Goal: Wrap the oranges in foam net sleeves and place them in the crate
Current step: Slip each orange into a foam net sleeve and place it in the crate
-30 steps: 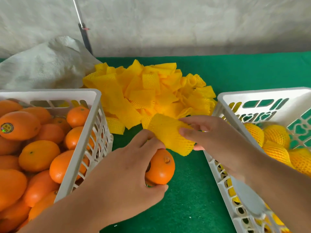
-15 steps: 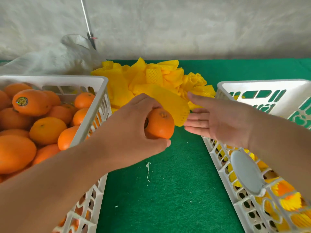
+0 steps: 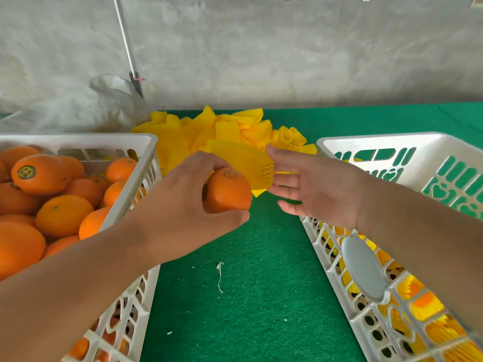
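The person's left hand is curled round a round, glossy orange, thumb underneath and fingers over the top, holding it up off the green felt-like table cover. The same hand's fingertips also pinch one end of a flat yellow foam net sleeve, which lies across the top of the fruit and reaches out to the right.

The right hand is just beside it, palm turned toward the orange, fingers straight and slightly spread. Its upper fingertips touch the far edge of the sleeve; whether they actually grip it I cannot tell, but nothing is curled round it.

Behind both hands, further from the person, sits a loose pile of yellow foam net sleeves on the green cover, and left of that pile a crumpled translucent plastic bag leans against the grey wall.

To the outside of the left hand stands a white slotted plastic crate of bare oranges, heaped nearly to the rim; one fruit there shows a round sticker. To the outside of the right hand, partly under the right forearm, is a second white slotted plastic crate, and through its side openings yellow-netted fruit can be seen low down.

A thin pale thread lies on the cover below the hands.
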